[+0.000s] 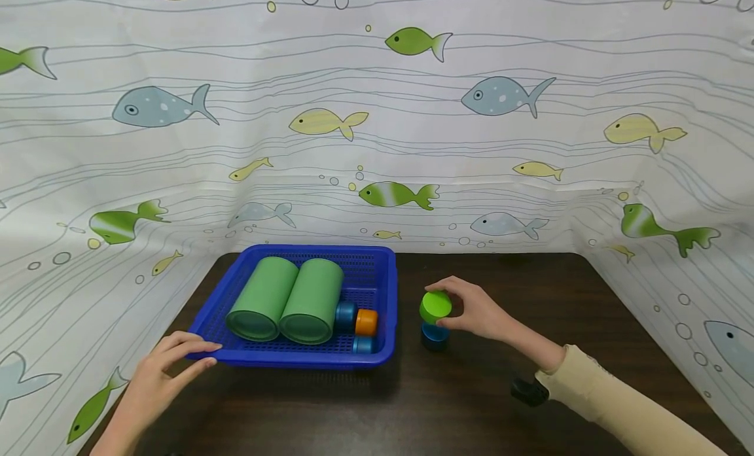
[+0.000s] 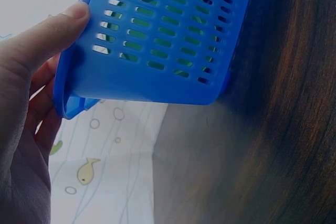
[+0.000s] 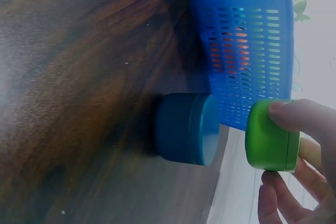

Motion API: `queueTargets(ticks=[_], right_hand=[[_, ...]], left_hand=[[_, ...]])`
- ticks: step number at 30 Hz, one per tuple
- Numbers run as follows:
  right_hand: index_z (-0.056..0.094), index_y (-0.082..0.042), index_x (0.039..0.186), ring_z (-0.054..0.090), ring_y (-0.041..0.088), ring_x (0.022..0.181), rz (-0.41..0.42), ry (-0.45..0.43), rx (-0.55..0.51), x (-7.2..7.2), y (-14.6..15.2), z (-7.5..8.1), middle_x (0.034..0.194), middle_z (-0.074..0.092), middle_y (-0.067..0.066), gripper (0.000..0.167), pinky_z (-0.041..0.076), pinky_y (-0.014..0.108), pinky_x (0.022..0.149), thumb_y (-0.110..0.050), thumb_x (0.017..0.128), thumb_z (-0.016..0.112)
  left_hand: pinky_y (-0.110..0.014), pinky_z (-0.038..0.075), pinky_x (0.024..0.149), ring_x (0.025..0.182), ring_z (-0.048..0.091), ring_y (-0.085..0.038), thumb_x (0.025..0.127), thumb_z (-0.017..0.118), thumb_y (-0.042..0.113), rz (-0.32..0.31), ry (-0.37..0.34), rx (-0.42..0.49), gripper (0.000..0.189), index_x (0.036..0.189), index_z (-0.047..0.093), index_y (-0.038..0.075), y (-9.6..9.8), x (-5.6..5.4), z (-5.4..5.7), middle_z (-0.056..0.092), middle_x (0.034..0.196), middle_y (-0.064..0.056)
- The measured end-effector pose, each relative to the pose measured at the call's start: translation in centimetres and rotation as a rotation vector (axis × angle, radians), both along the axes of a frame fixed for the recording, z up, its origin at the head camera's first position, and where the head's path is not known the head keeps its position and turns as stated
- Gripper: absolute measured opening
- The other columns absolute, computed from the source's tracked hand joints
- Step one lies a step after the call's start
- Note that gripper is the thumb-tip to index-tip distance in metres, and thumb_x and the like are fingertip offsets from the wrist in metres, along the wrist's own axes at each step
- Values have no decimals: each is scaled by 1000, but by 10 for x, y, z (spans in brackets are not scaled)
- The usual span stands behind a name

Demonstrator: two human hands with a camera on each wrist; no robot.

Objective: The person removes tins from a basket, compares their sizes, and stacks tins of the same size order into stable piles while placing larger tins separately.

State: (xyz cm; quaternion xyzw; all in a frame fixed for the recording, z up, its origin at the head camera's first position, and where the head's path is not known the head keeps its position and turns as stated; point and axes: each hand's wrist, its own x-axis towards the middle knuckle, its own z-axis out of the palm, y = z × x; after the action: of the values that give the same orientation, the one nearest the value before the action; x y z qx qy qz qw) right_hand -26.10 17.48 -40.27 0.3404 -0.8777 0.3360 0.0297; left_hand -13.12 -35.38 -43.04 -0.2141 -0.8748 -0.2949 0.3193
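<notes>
My right hand (image 1: 477,309) pinches a small, round, lime-green lidded container (image 3: 270,137) between thumb and fingers. It is held just above a similar blue container (image 3: 184,128), with a gap between them in the right wrist view. The blue one stands upright on the dark table, right of the blue plastic basket (image 1: 294,359). At the basket's near-left corner, my left hand (image 1: 161,371) grips the rim, thumb outside and fingers around the other side in the left wrist view.
Two large green cylinders (image 1: 263,299) lie side by side in the basket. Beside them are an orange container (image 1: 366,322) and two blue ones (image 1: 346,316). A white curtain printed with fish (image 1: 412,148) surrounds the dark wooden table (image 1: 330,410) at the back and sides.
</notes>
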Motion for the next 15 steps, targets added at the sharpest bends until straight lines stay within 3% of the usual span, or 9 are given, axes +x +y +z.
queueTargets(ticks=[10,15], right_hand=[[61,-11,131,60,15,102,0,15,32,0,5,-6,125,64,3,59,55,28,87,-15,77,85],[61,-12,131,60,15,104,16,-13,47,1,6,-6,126,63,2,58,55,33,90,-16,78,84]], left_hand=[[-1,34,89,100,51,9,61,83,-14,6,10,0,50,99,77,17,0,-1,-1,62,98,9],[-1,35,88,100,52,9,61,83,-14,-3,15,0,48,99,77,15,0,0,0,63,98,7]])
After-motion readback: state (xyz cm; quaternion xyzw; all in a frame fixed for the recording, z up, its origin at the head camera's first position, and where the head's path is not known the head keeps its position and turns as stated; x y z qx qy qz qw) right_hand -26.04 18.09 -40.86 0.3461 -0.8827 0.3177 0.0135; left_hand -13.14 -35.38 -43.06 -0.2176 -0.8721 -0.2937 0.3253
